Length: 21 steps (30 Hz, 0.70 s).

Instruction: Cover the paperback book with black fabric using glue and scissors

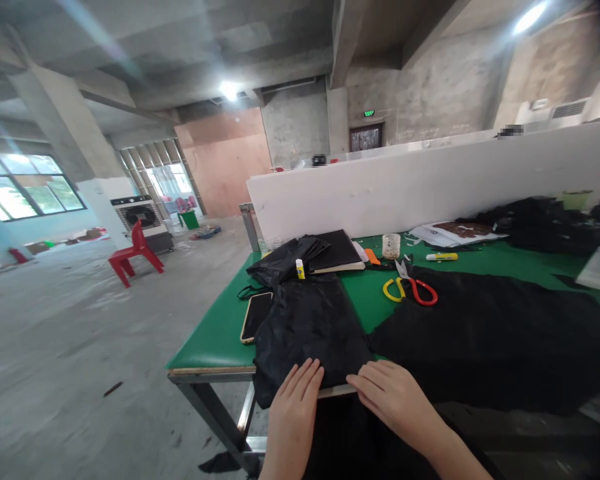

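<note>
A piece of black fabric [313, 320] lies over the near edge of the table, with a pale strip of a board or pad [337, 391] showing at its front edge. My left hand [297, 397] rests flat on the fabric's near left part, fingers stretched out. On the right, my right hand [393, 397] lies with extended fingers along the same front edge. Both thumbs are hidden. A phone [257, 318] lies left of the fabric, and a glue stick [300, 269] stands at its far end. Scissors [410, 287] with yellow and red handles lie to the right.
The green table [205, 343] ends at the left. More black fabric [490, 337] covers its right side. Behind are a black pad [343, 250], a jar [391, 246], a second glue stick [442, 257] and a white partition [430, 183]. A red chair [136, 253] stands on the floor.
</note>
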Motion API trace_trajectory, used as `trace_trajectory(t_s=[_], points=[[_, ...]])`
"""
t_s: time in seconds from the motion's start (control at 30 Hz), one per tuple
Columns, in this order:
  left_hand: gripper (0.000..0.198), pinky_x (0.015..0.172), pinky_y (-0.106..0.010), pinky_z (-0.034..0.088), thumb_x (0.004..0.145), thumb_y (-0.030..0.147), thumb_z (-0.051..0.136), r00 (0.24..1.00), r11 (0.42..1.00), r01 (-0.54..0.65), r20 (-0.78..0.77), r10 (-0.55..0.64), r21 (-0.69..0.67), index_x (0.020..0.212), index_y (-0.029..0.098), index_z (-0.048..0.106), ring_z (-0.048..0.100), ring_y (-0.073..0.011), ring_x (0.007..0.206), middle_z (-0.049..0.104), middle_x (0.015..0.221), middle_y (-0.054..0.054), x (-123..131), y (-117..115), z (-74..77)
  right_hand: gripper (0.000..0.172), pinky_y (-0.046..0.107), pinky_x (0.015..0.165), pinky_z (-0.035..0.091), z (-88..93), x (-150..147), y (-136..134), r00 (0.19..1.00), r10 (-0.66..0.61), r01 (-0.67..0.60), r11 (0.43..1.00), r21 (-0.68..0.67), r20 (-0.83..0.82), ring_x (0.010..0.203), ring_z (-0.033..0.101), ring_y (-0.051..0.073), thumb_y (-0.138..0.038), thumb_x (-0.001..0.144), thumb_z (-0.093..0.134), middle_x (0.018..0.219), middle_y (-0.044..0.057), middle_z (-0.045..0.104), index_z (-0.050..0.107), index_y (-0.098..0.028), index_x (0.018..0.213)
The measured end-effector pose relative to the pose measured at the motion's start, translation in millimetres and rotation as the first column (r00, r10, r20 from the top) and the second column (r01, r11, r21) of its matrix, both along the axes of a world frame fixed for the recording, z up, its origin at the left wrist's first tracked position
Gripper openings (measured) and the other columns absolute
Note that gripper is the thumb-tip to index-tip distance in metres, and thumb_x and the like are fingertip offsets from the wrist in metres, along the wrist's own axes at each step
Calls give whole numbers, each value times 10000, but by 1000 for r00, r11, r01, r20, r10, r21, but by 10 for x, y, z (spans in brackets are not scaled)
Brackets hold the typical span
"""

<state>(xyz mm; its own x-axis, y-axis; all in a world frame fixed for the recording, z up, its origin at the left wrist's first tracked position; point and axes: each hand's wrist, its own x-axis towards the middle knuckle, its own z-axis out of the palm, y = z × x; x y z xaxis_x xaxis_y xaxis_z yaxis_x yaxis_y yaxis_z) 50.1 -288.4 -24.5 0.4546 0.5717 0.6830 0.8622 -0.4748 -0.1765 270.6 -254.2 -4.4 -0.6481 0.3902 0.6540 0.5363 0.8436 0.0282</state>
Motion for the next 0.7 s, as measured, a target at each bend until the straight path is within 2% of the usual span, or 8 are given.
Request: trace_trajectory(t_s=[0.2, 0.4, 0.53, 0.7], points=[[417, 939, -407, 503, 859, 68, 367, 993, 993, -107, 36, 109, -46, 1247, 147, 499, 515, -200, 1187, 562, 1277, -75, -245, -59, -109, 223, 306, 692, 390, -70, 1, 31, 999, 35, -37, 998, 48, 33, 724, 506, 136, -73, 876, 465, 771, 8, 574, 582, -157, 1046], [417, 929, -396, 510, 859, 72, 401, 988, 991, -121, 89, 126, -57, 1258, 161, 488, 545, -190, 1154, 588, 1246, -65, -330, -106, -229, 238, 314, 721, 387, -69, -49, 51, 1000, 11, -13, 997, 71, 25, 761, 502, 144, -77, 880, 465, 810, 22, 584, 576, -141, 1081], [423, 904, -387, 525, 853, 64, 398, 986, 993, -111, 118, 116, -43, 1251, 167, 499, 566, -192, 1126, 605, 1223, -62, -298, -108, -204, 203, 308, 700, 377, 0, -134, 66, 998, 34, -39, 996, 82, 57, 747, 503, 144, -98, 890, 464, 812, 24, 582, 583, -139, 1049], [399, 882, -400, 536, 837, 42, 398, 980, 992, -117, 158, 123, -44, 1185, 164, 550, 594, -195, 1087, 636, 1175, -61, -273, -106, -144, 170, 305, 648, 357, 64, -287, 79, 989, -11, 1, 998, 68, 149, 728, 500, 160, -107, 851, 532, 784, 14, 563, 588, -151, 1006]])
